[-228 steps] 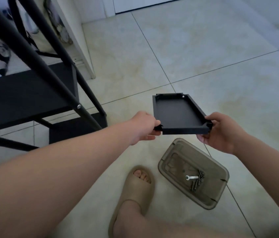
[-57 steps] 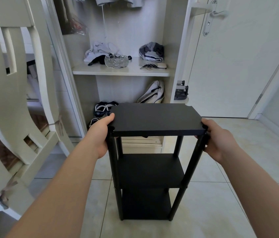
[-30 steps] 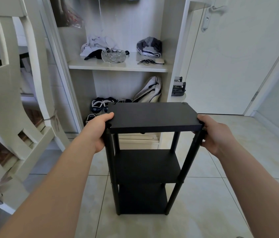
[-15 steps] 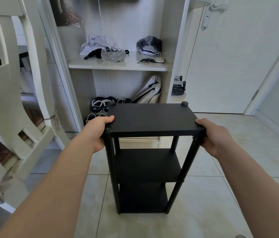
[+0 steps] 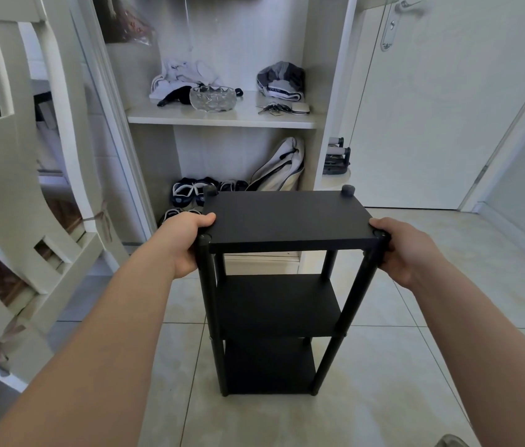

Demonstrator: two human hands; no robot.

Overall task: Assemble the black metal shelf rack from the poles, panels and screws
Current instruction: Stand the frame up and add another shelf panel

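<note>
Black shelf rack (image 5: 274, 304), centre frame, upright on the tiled floor (image 5: 384, 382); top panel (image 5: 287, 217), held higher a moment ago, now lowered so that the rear pole tops (image 5: 348, 190) stand proud of its far corners; left hand (image 5: 187, 243) and right hand (image 5: 400, 250) each keep a clenched grip on a near corner; panel judged seated, assembly nearly complete; whether screws fix it cannot be told.

Soft daylight, sharp (edges bowed)
</note>
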